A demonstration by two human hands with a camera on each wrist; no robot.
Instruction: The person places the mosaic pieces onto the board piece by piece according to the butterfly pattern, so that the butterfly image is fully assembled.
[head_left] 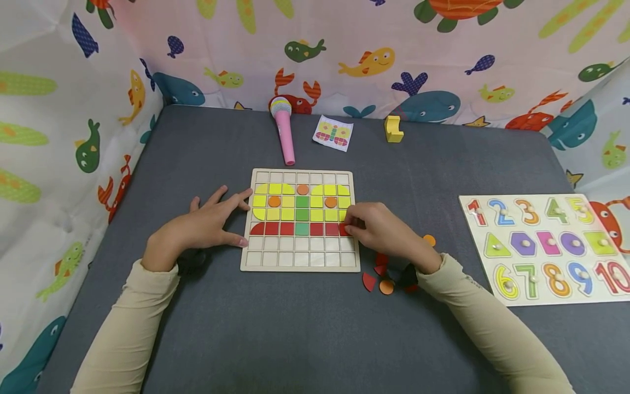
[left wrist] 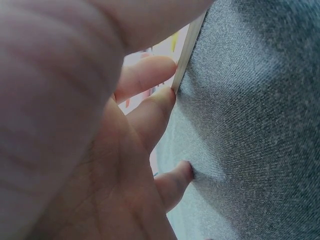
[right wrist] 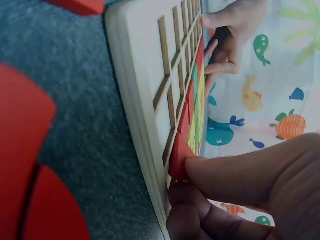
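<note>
A wooden grid board (head_left: pixel 300 263) lies on the grey table, with yellow, green, orange and red pieces set in several of its rows. My right hand (head_left: pixel 381 229) is at the board's right edge, its thumb and finger pinching a red quarter-round piece (right wrist: pixel 181 157) at the right end of the red row. Part of that piece is hidden by the fingers. With fingers spread, my left hand (head_left: pixel 197 227) touches the board's left edge; in the left wrist view, fingertips (left wrist: pixel 162 70) meet that edge and another finger rests on the table. The board's bottom rows show bare squares.
Loose red pieces (head_left: pixel 368 282) and orange discs (head_left: pixel 386 287) lie beside my right wrist. A number-and-shape puzzle board (head_left: pixel 497 222) is at the right. Behind the grid stand a pink toy microphone (head_left: pixel 284 134), a butterfly pattern card (head_left: pixel 333 133) and a yellow block (head_left: pixel 393 129).
</note>
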